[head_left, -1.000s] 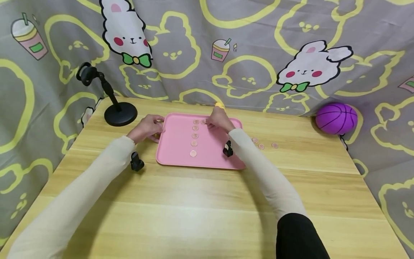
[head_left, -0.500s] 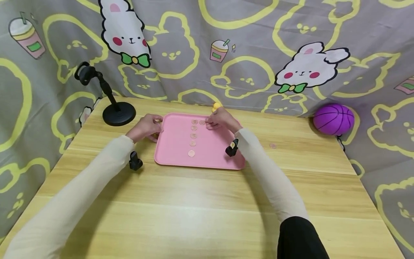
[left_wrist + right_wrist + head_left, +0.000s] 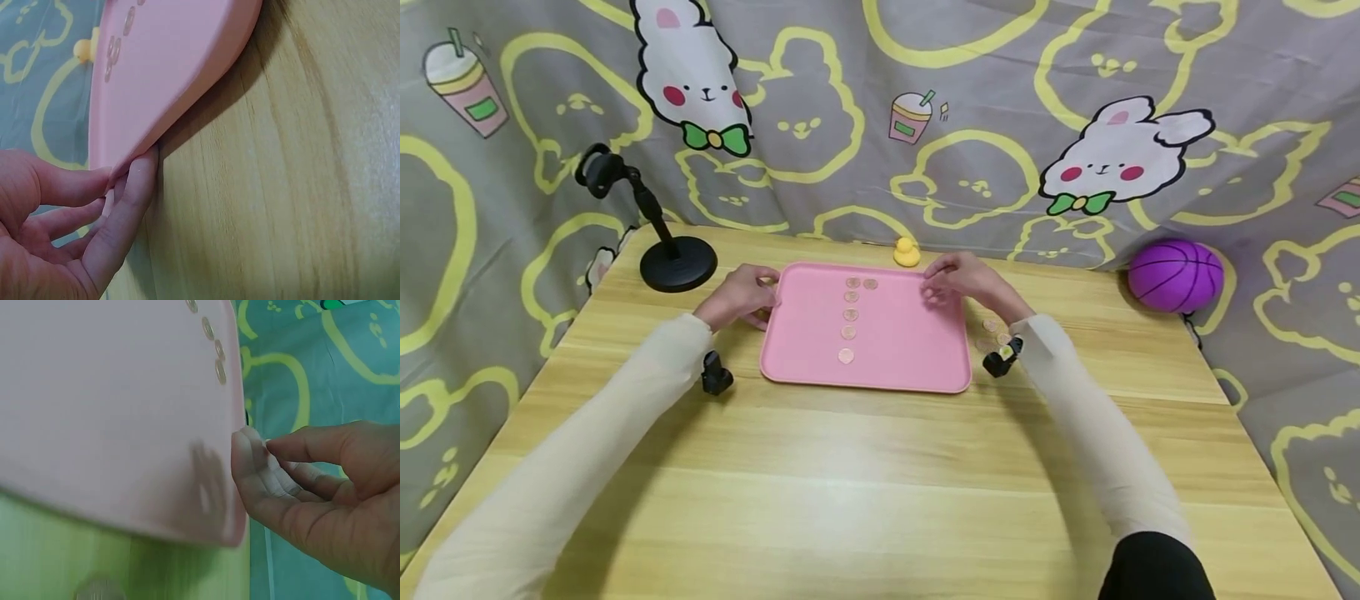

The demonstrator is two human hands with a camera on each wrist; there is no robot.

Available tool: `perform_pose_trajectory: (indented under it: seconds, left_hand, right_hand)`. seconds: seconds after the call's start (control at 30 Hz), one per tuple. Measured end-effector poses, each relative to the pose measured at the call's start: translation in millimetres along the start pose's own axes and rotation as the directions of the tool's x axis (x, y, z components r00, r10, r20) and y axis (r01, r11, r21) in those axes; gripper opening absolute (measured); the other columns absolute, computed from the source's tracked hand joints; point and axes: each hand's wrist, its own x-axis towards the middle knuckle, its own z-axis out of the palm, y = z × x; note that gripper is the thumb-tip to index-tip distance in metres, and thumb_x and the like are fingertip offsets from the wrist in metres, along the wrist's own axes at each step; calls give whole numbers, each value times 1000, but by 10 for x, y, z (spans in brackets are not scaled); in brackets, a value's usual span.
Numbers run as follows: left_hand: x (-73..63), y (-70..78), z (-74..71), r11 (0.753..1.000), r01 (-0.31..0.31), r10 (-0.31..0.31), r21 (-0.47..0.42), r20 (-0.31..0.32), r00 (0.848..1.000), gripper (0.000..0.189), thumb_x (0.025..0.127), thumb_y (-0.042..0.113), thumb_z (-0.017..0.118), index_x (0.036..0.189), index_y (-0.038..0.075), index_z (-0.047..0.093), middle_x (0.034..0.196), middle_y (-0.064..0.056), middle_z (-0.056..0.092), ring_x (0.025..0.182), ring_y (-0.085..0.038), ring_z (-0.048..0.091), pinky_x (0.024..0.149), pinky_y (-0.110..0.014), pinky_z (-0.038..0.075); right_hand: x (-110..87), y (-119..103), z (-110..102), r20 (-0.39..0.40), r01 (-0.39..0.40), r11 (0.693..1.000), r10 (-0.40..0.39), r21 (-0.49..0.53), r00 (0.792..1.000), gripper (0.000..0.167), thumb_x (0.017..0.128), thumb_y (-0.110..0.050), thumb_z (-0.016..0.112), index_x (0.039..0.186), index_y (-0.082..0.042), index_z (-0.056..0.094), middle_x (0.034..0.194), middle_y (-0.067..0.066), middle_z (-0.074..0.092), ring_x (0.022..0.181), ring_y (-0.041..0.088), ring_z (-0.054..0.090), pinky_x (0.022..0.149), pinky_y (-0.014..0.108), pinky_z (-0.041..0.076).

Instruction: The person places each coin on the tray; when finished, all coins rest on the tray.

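A pink tray (image 3: pixel 805 333) lies on the wooden table, with a column of several coins (image 3: pixel 850 314) down its middle. One more coin (image 3: pixel 870 284) sits right of the column's top. My left hand (image 3: pixel 737 296) holds the tray's left rim; in the left wrist view, thumb and fingers pinch the pink edge (image 3: pixel 181 94). My right hand (image 3: pixel 966 279) is over the back right corner of the tray, fingers loosely bent. Nothing shows between thumb and fingers (image 3: pixel 250 469) in the right wrist view. Several loose coins (image 3: pixel 989 325) lie right of the tray, partly hidden by the right wrist.
A yellow rubber duck (image 3: pixel 907 252) stands behind the tray. At the back left is a black stand (image 3: pixel 679 265), and at the back right a purple basketball (image 3: pixel 1176 276). A patterned curtain (image 3: pixel 820 183) hangs along the table's far edge.
My right hand has moved right, away from the coin beside the column's top, uncovering that coin and the duck. The left hand has stayed on the tray's rim.
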Motion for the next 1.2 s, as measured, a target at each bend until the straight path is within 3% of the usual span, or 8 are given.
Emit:
perform_pose_trajectory:
  seconds: [0.27, 0.4, 0.63, 0.87, 1.07, 1.2]
  left_hand:
    - [17, -25, -5, 1000, -11, 11, 16, -20, 1000, 61, 96, -3, 53, 156, -7, 41, 108, -23, 66, 82, -22, 71, 64, -35, 66]
    - [14, -41, -18, 1000, -8, 8, 9, -11, 1000, 63, 95, -3, 54, 156, -7, 40, 110, -23, 66, 81, -21, 71, 65, -35, 66]
    - [42, -37, -34, 1000, 1, -1, -1, 4, 1000, 62, 96, -3, 54, 156, -7, 39, 113, -23, 64, 83, -22, 70, 64, -33, 65]
    - [68, -44, -30, 1000, 12, -12, 13, 0, 1000, 59, 96, -4, 53, 154, -7, 42, 111, -23, 65, 85, -23, 70, 64, -33, 65]
    - [73, -40, -20, 1000, 14, -14, 16, 4, 1000, 56, 96, -3, 53, 151, -8, 42, 113, -23, 62, 85, -21, 69, 64, -33, 65]
    - [85, -36, -22, 1000, 18, -19, 18, 3, 1000, 54, 97, -3, 54, 149, -9, 42, 114, -25, 62, 87, -24, 69, 65, -33, 66]
  right_hand:
    - [-241, 131, -258, 42, -21, 999, 19, 40, 999, 31, 106, -2, 57, 132, 14, 56, 115, 23, 73, 93, 13, 74, 92, 37, 62]
    - [-386, 193, -365, 43, -11, 1000, 10, 25, 999, 31, 106, -2, 57, 132, 15, 54, 111, 18, 72, 92, 13, 73, 90, 35, 62]
    - [-611, 346, -564, -30, -22, 998, 20, -53, 999, 30, 102, 2, 59, 129, 15, 56, 109, 12, 72, 91, 10, 70, 85, 29, 62]
    - [-774, 552, -754, -61, -38, 992, 31, -121, 998, 30, 103, 1, 59, 128, 16, 55, 112, 17, 70, 86, 9, 68, 79, 25, 61]
    - [-907, 671, -882, -28, 83, 940, -98, -330, 995, 22, 98, 8, 61, 118, 18, 60, 114, 32, 66, 95, 22, 67, 78, 19, 57]
    - [-978, 733, -939, -4, 132, 903, -146, -410, 989, 20, 96, 8, 65, 114, 15, 62, 115, 31, 66, 104, 31, 66, 81, 15, 53]
